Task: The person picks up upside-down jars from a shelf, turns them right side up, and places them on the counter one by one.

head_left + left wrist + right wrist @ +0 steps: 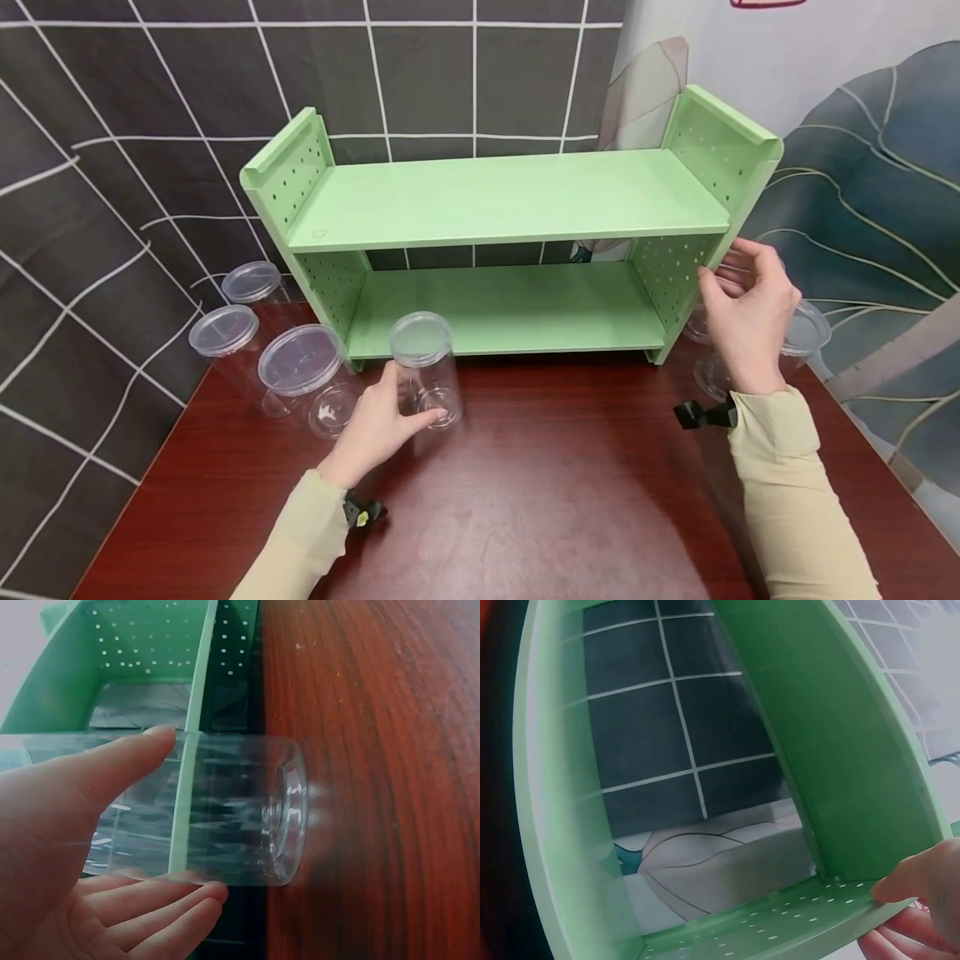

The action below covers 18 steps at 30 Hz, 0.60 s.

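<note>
- Clear, thin-walled plastic is what the tall lidded cylinder jar (426, 367) looks made of; it stands upright on the dark red-brown wooden table (540, 500), just in front of the lower board of the light green two-tier perforated shelf (510, 250).
- The left hand (372, 429) curls round the jar's lower half: in the left wrist view the thumb (112, 769) lies along one side of the wall and the fingers (161, 896) along the other, so the jar is clasped rather than merely touched.
- The right hand (750, 312) is at the shelf's right end panel, thumb tip (900, 885) against the panel's front edge with fingers curled behind it; it appears to pinch that edge.
- Handling, as a judgement: the jar seems empty, so very light; smooth walls will likely be slippery, and thin plastic may flex or dent under a hard squeeze.
- Best hold, I judge: around the middle of the wall with a wide, gentle wrap, or low near the thicker ribbed base (289, 817); lifting by the flat lid (421, 336) risks popping it off.
- Three more clear lidded jars (300, 367) stand at the shelf's left end; further ones sit partly hidden behind the right hand.
</note>
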Motion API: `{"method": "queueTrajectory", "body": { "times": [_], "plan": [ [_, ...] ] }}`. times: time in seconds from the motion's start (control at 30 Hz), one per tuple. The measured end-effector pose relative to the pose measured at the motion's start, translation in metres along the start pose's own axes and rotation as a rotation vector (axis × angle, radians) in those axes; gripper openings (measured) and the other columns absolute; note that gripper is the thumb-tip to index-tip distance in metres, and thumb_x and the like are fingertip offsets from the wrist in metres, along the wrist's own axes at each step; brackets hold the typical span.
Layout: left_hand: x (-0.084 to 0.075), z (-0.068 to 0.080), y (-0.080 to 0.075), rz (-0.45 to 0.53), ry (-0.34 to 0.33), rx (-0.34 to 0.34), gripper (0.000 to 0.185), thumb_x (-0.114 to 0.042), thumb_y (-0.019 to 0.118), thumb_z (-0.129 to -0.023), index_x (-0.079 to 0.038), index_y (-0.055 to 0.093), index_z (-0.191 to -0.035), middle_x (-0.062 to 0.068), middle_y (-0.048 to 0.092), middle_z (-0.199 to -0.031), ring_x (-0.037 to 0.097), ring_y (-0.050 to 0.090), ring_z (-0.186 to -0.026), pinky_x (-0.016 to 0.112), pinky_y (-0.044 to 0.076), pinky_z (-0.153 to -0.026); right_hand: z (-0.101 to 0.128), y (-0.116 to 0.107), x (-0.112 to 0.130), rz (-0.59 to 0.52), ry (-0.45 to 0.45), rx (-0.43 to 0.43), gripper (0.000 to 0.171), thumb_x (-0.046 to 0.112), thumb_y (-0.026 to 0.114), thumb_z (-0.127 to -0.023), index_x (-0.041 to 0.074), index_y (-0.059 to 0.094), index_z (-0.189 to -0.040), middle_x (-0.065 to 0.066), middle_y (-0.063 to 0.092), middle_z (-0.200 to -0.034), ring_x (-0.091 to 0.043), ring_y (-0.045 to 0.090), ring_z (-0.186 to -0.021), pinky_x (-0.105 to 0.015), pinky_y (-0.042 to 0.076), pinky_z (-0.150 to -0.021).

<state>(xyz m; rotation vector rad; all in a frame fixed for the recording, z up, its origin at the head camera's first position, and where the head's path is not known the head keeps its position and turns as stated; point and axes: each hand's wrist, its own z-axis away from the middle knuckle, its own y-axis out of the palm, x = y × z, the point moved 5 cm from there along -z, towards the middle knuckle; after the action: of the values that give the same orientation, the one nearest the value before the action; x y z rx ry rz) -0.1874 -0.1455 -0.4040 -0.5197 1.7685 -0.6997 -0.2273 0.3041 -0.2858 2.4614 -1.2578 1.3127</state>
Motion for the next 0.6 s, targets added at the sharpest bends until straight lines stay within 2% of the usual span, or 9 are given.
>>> {"method": "queueTrajectory", "body": {
  "times": [0.13,0.27,0.37,0.47,0.53,0.6],
  "plan": [
    [-0.003,0.004,-0.004,0.097,-0.032,-0.030,0.098,-0.031,0.092,-0.076,0.000,0.031,-0.147,0.028,0.050,-0.144,0.040,0.056,-0.126,0.050,0.048,-0.104,0.001,-0.001,0.001,-0.003,0.000,0.006,0.039,0.007,0.076,-0.089,0.007,0.067,-0.127,-0.011,0.073,-0.114,0.004,0.067,-0.091,-0.016,0.055,-0.081],
    [-0.024,0.013,-0.024,0.142,0.004,-0.122,0.118,-0.037,0.092,-0.075,-0.006,0.015,-0.159,0.020,0.034,-0.158,0.037,0.044,-0.139,0.047,0.040,-0.112,0.001,-0.004,0.002,0.006,-0.002,0.020,0.040,0.008,0.076,-0.090,0.008,0.067,-0.128,-0.012,0.073,-0.114,0.004,0.067,-0.091,-0.016,0.055,-0.080],
    [-0.045,0.018,-0.050,0.101,0.086,-0.246,0.117,-0.039,0.093,-0.074,-0.012,0.019,-0.160,0.010,0.032,-0.161,0.031,0.039,-0.142,0.047,0.036,-0.115,0.001,-0.007,0.004,0.044,-0.011,0.051,0.041,0.010,0.075,-0.091,0.011,0.065,-0.131,-0.010,0.072,-0.118,0.003,0.067,-0.094,-0.016,0.055,-0.082],
    [-0.059,0.020,-0.083,0.009,0.213,-0.397,0.111,-0.037,0.094,-0.072,-0.013,0.029,-0.159,0.003,0.036,-0.161,0.028,0.038,-0.143,0.045,0.032,-0.117,0.000,-0.010,0.005,0.106,-0.048,0.093,0.042,0.014,0.073,-0.093,0.013,0.063,-0.134,-0.009,0.071,-0.122,0.003,0.066,-0.098,-0.013,0.052,-0.086],
    [-0.061,0.018,-0.105,-0.062,0.260,-0.460,0.108,-0.034,0.095,-0.070,-0.013,0.035,-0.158,0.002,0.037,-0.160,0.027,0.036,-0.145,0.045,0.030,-0.118,-0.002,-0.013,0.006,0.147,-0.091,0.121,0.042,0.015,0.073,-0.094,0.011,0.063,-0.135,-0.009,0.070,-0.123,-0.003,0.067,-0.103,-0.010,0.048,-0.088],
    [-0.056,0.013,-0.124,-0.125,0.254,-0.487,0.107,-0.035,0.094,-0.069,-0.014,0.038,-0.158,0.001,0.035,-0.161,0.027,0.034,-0.146,0.047,0.027,-0.119,-0.004,-0.017,0.007,0.178,-0.141,0.153,0.043,0.015,0.074,-0.094,0.008,0.064,-0.135,-0.012,0.069,-0.125,-0.014,0.067,-0.109,-0.018,0.048,-0.095]
  ]
}}
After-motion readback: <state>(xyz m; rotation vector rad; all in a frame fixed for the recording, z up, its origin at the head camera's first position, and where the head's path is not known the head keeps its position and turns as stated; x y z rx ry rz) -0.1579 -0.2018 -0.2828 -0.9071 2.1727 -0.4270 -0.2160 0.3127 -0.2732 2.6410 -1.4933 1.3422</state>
